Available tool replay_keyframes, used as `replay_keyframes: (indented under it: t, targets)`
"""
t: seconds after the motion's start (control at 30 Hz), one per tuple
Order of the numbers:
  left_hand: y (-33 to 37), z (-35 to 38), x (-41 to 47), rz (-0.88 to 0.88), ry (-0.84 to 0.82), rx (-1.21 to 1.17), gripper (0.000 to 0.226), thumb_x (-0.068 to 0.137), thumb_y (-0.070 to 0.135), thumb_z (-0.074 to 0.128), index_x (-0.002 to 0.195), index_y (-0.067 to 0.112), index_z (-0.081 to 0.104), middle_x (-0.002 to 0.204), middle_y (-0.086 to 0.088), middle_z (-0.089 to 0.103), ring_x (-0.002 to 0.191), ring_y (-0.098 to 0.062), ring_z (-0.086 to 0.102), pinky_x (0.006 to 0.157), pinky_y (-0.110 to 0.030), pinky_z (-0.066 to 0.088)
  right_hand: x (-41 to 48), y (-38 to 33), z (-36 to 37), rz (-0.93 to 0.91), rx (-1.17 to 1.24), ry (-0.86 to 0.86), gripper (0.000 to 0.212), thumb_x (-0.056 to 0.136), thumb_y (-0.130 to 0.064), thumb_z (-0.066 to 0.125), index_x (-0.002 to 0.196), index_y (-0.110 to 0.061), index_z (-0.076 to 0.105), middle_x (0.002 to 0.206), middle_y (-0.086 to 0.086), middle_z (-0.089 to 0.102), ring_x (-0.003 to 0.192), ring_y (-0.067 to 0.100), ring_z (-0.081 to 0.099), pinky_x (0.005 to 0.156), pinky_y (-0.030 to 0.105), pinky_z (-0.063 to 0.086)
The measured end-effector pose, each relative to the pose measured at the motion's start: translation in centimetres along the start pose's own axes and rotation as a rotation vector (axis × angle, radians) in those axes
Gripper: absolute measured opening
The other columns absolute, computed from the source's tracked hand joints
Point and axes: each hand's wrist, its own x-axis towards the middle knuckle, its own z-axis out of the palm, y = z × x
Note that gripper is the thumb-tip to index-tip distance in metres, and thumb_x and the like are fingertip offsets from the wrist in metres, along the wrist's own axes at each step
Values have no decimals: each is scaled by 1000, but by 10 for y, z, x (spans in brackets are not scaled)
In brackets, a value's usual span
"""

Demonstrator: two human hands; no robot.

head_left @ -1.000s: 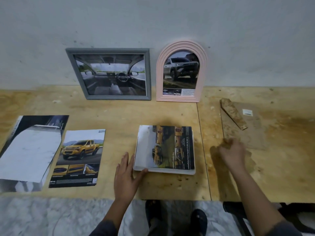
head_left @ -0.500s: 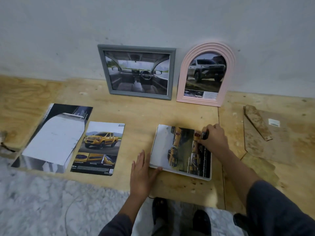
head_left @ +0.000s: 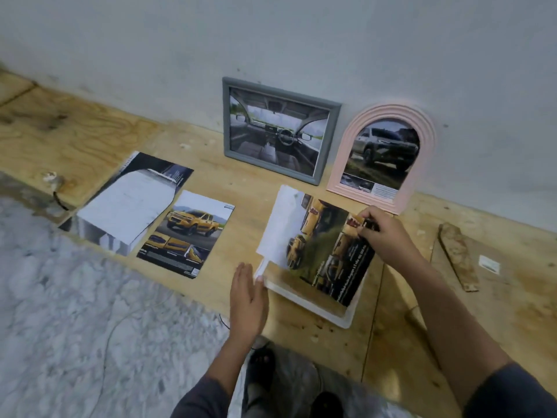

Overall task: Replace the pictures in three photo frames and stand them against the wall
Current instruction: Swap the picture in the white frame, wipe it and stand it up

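We pinch print (head_left: pixel 325 248) far-right corner, right hand (head_left: pixel 388 236) | left hand (head_left: pixel 248 300) flat, spread, touching frame (head_left: pixel 340 315) near-left corner.

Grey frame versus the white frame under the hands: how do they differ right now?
The grey frame stands upright against the wall; the white frame lies flat on the plywood. The grey frame shows a car interior picture seated inside; the white frame's yellow truck picture is lifted off it, pinched by the right hand. Both are rectangular.
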Motion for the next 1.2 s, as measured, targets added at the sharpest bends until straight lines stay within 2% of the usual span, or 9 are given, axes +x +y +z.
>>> replay_keyframes:
  t: [0.17, 0.3, 0.4, 0.5, 0.73, 0.93, 1.03, 1.1, 1.2]
  targets:
    - [50, 11, -29, -246, -212, -700, 104, 63, 79, 53, 145, 23, 25, 145, 2, 40, 132, -15, 42, 100, -32, 44, -7, -35, 26, -16, 467, 64, 24, 87, 2, 53, 75, -19, 50, 74, 2, 53, 68, 18, 53, 63, 30, 46]
    - [54, -28, -4, -120, -53, -743, 33, 90, 28, 56, 121, 20, 46, 98, -8, 69, 77, -18, 71, 65, -28, 57, -2, -61, 74, 116, 553, -126, 16, 83, 4, 55, 77, -11, 51, 76, 11, 58, 71, 26, 57, 64, 34, 48]
    - [39, -89, 34, -77, 120, -599, 32, 90, 7, 55, 119, 19, 50, 72, 2, 69, 61, -12, 67, 64, -31, 57, 15, -87, 118, 126, 417, -277, 17, 78, 4, 64, 80, -10, 55, 80, 11, 63, 74, 26, 62, 62, 30, 50]
    - [15, -159, 89, -84, 186, -413, 17, 90, 4, 55, 104, 12, 57, 67, 2, 65, 63, -12, 64, 69, -35, 55, 42, -115, 186, 216, 380, -431, 19, 79, 5, 64, 92, -7, 56, 80, 7, 63, 70, 18, 63, 54, 23, 53]
    - [-46, -287, 216, -176, 250, -134, 15, 83, 1, 63, 93, 10, 55, 75, -4, 58, 69, -21, 57, 54, -15, 46, 102, -179, 349, 413, 339, -495, 29, 75, -16, 73, 100, -7, 61, 98, 12, 67, 91, 27, 66, 87, 43, 54]
    - [-92, -331, 273, -264, 178, 61, 20, 79, 4, 68, 88, 13, 53, 79, -4, 58, 69, -17, 56, 50, -13, 42, 135, -206, 419, 463, 187, -458, 19, 78, -10, 72, 73, -6, 54, 80, 16, 66, 80, 31, 69, 74, 39, 58]
    - [-108, -337, 284, -261, 219, 231, 30, 71, 14, 73, 96, 9, 57, 95, -7, 58, 93, -25, 55, 70, -26, 45, 138, -214, 425, 266, -90, -451, 26, 79, -23, 72, 64, -11, 54, 61, 8, 63, 49, 17, 58, 45, 23, 44]
    - [-107, -335, 285, -228, 286, 339, 50, 71, 17, 74, 114, 6, 53, 115, -14, 48, 111, -29, 43, 90, -33, 39, 138, -212, 417, 177, -168, -396, 31, 81, -29, 69, 61, -13, 51, 55, 1, 55, 47, 14, 52, 44, 23, 38]
    - [-81, -313, 273, -44, 226, 325, 40, 83, 18, 66, 118, 7, 51, 119, -12, 48, 112, -25, 44, 93, -29, 38, 137, -199, 381, 187, -162, -152, 27, 85, -34, 61, 77, -13, 45, 67, 3, 54, 62, 21, 53, 51, 32, 38]
